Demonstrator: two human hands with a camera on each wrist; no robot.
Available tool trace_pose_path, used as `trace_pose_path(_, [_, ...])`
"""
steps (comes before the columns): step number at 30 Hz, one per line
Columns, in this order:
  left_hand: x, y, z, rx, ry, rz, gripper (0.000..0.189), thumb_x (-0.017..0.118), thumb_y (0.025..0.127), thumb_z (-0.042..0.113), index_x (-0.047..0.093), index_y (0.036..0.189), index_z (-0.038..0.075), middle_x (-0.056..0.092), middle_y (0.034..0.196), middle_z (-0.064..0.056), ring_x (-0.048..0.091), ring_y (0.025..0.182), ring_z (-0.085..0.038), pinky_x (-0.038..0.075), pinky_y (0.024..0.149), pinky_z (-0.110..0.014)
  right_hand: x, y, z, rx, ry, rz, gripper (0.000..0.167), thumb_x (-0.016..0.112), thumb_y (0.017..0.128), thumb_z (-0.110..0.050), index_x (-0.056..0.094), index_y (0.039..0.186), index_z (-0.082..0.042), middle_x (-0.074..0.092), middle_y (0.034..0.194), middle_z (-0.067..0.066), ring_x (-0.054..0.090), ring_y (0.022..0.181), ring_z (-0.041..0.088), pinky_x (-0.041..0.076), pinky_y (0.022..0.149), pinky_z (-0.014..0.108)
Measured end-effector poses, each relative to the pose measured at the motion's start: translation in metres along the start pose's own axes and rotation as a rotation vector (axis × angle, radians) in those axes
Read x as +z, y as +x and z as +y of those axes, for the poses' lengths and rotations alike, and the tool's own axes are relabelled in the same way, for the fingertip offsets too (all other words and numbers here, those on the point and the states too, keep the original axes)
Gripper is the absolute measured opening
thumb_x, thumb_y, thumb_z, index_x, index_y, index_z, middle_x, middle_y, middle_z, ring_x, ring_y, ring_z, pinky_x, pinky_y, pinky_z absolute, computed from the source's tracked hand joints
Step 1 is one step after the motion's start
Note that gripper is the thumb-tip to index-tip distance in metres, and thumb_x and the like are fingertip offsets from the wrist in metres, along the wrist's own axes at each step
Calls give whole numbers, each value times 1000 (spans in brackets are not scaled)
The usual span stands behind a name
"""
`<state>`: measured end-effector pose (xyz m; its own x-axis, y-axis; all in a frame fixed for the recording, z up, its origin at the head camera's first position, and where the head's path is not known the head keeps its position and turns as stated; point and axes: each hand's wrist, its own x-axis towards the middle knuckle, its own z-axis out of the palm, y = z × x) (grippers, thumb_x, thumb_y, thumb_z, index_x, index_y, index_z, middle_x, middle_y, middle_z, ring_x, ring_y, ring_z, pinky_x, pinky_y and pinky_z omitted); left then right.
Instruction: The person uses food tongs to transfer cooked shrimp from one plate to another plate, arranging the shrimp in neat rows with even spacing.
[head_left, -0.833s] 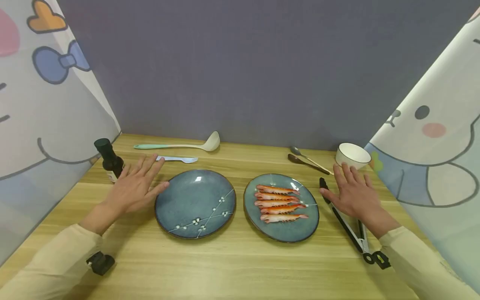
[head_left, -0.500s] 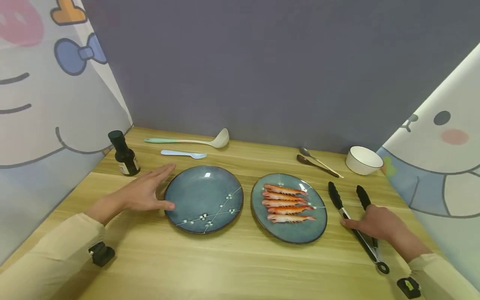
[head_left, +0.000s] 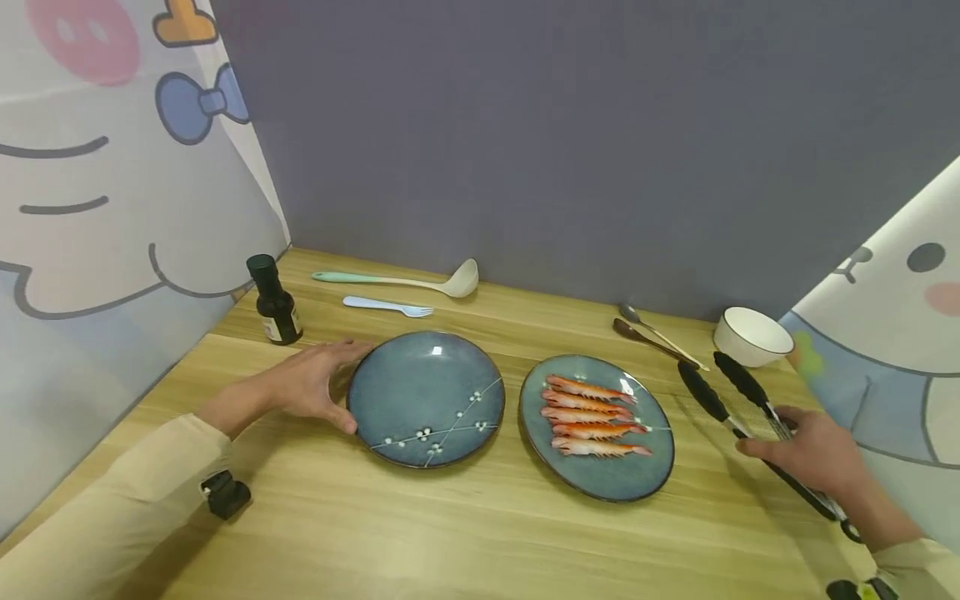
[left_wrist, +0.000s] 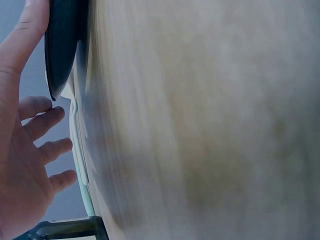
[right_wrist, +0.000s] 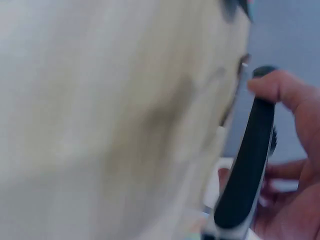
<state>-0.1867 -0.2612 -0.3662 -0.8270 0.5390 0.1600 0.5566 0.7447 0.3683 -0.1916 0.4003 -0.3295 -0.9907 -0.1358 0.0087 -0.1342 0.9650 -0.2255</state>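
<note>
My left hand [head_left: 311,383] is at the left rim of a dark blue plate [head_left: 420,375] with a white blossom pattern. In the left wrist view the thumb touches the plate's edge [left_wrist: 62,47], while the other fingers are spread and loosely bent. My right hand [head_left: 817,454] grips black-and-silver kitchen tongs [head_left: 703,392], thumb on one arm [right_wrist: 245,165] and fingers at the other. The tongs are lifted off the table, their two black tips apart and pointing away from me. Between the hands, a second blue plate [head_left: 600,485] bears several orange shrimp [head_left: 592,415] in a row.
At the back left stand a dark sauce bottle [head_left: 275,304], a ladle [head_left: 405,282] and a pale blue fork [head_left: 386,306]. Two small spoons [head_left: 648,337] and a white bowl [head_left: 753,337] are at the back right. A grey panel [head_left: 525,150] closes the rear.
My right hand has taken hold of the tongs and raised them from the table. My left hand has lowered and come to the left plate's rim. The head view has turned left.
</note>
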Motion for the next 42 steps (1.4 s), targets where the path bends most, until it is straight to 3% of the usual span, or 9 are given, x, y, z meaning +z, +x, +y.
trace_pose_path(2, [-1, -2, -2, 5, 0, 7, 117, 83, 53, 60, 41, 139, -6, 45, 138, -22, 35, 125, -51, 33, 93, -65, -6, 4, -8, -44, 30, 24, 84, 76, 77, -43, 47, 121, 23, 58, 95, 34, 59, 78, 43, 46, 60, 49])
trace_pose_path(8, [-3, -5, -5, 3, -34, 13, 113, 84, 53, 58, 44, 137, -6, 49, 135, -21, 33, 125, -52, 31, 94, -66, -11, 18, -44, -263, 146, 56, 75, 85, 69, -31, 56, 126, 7, 61, 88, 6, 57, 65, 10, 44, 54, 30])
trace_pose_path(13, [0, 0, -3, 11, -63, 8, 114, 82, 55, 61, 43, 137, -7, 49, 135, -21, 32, 126, -53, 29, 95, -66, -9, 31, -68, -412, 172, 37, 67, 86, 68, -29, 62, 122, 1, 63, 92, 5, 62, 71, 12, 44, 53, 27])
trace_pose_path(16, [1, 0, -2, 12, -57, 15, 113, 82, 55, 61, 44, 137, -7, 50, 134, -21, 32, 126, -53, 29, 95, -66, -8, 40, -81, -467, 166, 11, 65, 86, 68, -30, 63, 120, 1, 65, 86, 2, 63, 71, 14, 44, 53, 27])
trace_pose_path(21, [1, 3, -2, 7, -47, 5, 113, 82, 55, 61, 43, 138, -6, 50, 135, -20, 33, 127, -51, 29, 96, -65, -10, 49, -92, -533, 143, -19, 59, 86, 68, -28, 66, 114, 2, 68, 83, 0, 62, 69, 13, 44, 54, 27])
trace_pose_path(25, [0, 2, -2, 3, -40, -1, 114, 82, 54, 61, 43, 138, -6, 50, 135, -21, 33, 126, -51, 30, 95, -65, -10, 56, -99, -572, 86, -27, 53, 86, 67, -27, 70, 110, -1, 69, 92, 5, 61, 72, 12, 45, 58, 30])
trace_pose_path(32, [-2, -3, -2, 1, -19, 16, 115, 83, 53, 61, 44, 137, -7, 51, 133, -21, 36, 124, -51, 32, 93, -65, -6, 66, -109, -571, 57, -51, 49, 86, 66, -26, 72, 107, -3, 69, 99, 8, 62, 79, 15, 49, 65, 35])
trace_pose_path(37, [0, 0, 0, 5, -40, 10, 115, 82, 53, 61, 44, 138, -6, 51, 134, -20, 34, 126, -51, 30, 95, -64, 0, 61, -105, -606, 50, -10, 46, 86, 66, -21, 72, 105, -1, 67, 90, 2, 53, 64, 3, 44, 58, 29])
trace_pose_path(42, [0, 0, 2, -15, -32, -2, 116, 81, 54, 64, 43, 138, -6, 50, 134, -20, 33, 127, -50, 30, 95, -65, 11, 59, -103, -698, 101, 82, 46, 87, 64, -18, 71, 103, -1, 66, 85, -2, 44, 57, -3, 38, 51, 24])
